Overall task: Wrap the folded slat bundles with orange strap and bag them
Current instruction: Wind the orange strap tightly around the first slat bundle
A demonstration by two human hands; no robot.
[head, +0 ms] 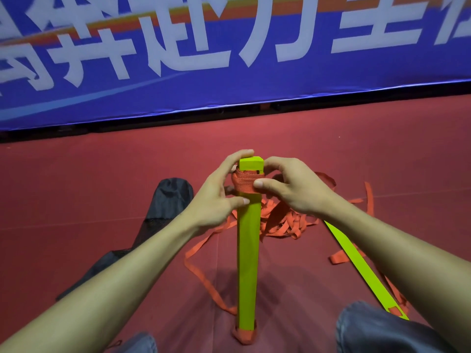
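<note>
- Lime-green slat bundle (248, 250) stands on end at centre on the red floor (102, 187), between the person's knees, leaning away towards the far side.
- Orange strap (244, 183) is wound in a band just below the bundle's far end. The rest lies in a loose heap on the floor behind and to the right.
- Left hand (216, 197) grips the bundle from the left, fingers curled over its top and thumb flat on the green face.
- Right hand (293, 187) pinches the strap band, thumb on the front and fingers curled behind.
- Black bag (170, 197) lies on the left.
- Loose slat (356, 263) lies on the right.
</note>
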